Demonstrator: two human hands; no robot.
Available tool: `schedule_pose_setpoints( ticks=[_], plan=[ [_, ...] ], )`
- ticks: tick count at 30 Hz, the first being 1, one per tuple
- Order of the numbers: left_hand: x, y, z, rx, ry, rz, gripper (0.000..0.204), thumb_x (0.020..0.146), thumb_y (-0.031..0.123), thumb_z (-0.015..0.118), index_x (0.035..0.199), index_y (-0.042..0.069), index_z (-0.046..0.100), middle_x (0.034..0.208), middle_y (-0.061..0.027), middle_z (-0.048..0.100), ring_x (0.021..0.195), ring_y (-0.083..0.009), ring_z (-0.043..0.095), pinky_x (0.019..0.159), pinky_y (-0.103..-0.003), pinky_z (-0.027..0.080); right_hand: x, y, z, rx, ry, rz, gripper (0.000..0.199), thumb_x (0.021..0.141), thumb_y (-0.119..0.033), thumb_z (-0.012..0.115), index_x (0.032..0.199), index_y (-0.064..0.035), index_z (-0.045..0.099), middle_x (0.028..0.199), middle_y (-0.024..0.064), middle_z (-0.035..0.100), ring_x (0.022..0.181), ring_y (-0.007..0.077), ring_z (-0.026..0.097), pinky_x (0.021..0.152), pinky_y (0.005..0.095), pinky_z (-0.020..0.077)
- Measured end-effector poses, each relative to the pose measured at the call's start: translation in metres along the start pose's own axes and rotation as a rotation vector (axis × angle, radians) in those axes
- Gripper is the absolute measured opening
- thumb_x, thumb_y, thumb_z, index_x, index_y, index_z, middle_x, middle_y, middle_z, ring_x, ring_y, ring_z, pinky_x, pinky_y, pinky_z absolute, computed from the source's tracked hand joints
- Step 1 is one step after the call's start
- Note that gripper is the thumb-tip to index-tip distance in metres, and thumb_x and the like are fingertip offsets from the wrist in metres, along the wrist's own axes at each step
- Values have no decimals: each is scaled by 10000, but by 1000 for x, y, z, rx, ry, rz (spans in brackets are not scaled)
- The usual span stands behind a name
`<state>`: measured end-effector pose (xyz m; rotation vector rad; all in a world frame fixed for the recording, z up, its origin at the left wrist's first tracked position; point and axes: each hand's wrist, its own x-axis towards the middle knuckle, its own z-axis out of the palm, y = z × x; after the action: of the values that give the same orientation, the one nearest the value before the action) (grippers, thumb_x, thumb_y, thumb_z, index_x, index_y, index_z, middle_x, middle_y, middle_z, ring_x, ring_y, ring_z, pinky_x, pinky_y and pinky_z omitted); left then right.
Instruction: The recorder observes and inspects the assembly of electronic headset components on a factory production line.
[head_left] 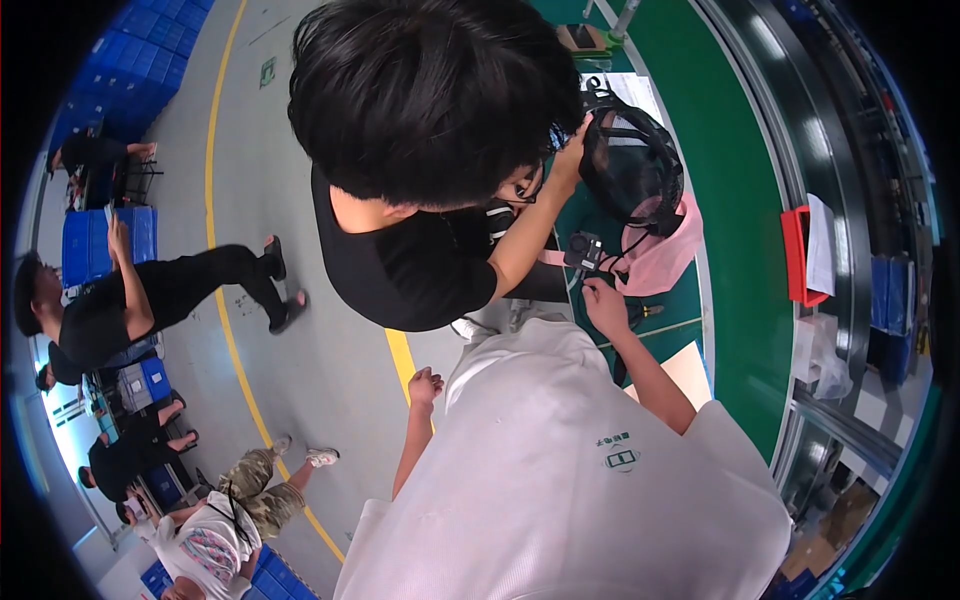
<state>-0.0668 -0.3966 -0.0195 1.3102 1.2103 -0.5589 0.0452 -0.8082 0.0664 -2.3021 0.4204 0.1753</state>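
My right hand [605, 306] is over the green bench mat, its fingers curled together just below a small black box-shaped camera [583, 250]. What lies between those fingers is too small to make out. Down at my side hangs my left hand [427, 387], fingers curled in and nothing visible in them. A black mesh headgear with straps [640, 165] rests on the bench beyond the camera, and a co-worker's hand [572, 150] touches its left edge. Pink cloth [668, 250] lies beside the headgear, to the right of the camera.
The co-worker in black [400, 270] leans in close at my left front. A green bench [745, 200] with a metal rail runs along the right, bearing a red bin [798, 255]. Blue crates [150, 50] and several people are across the grey floor [300, 350].
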Motion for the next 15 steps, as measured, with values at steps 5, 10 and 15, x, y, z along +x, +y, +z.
schedule_pose_setpoints(
  ticks=[5, 10, 15],
  plan=[
    [0, 0, 1, -3, 9, 1, 232, 887, 179, 453, 1042, 10, 492, 731, -89, 562, 522, -148, 515, 442, -254, 397, 4, -1, -2, 12, -59, 41, 223, 810, -228, 530, 923, -50, 603, 752, 171, 623, 714, 333, 606, 633, 398, 475],
    [2, -5, -2, -4, 4, -6, 242, 887, 180, 451, 1051, 6, 489, 748, -95, 567, 534, -151, 524, 450, -254, 410, 5, -3, -2, 33, -64, -17, 241, 815, -222, 536, 941, -28, 604, 714, 151, 614, 660, 282, 601, 608, 353, 467],
    [4, -8, -5, -1, -15, 13, 244, 879, 186, 459, 1047, 11, 483, 755, -100, 568, 549, -156, 534, 458, -254, 421, 4, 4, 5, 84, -107, -14, 264, 823, -227, 531, 966, -15, 597, 674, 110, 612, 614, 201, 604, 592, 302, 461]
  ],
)
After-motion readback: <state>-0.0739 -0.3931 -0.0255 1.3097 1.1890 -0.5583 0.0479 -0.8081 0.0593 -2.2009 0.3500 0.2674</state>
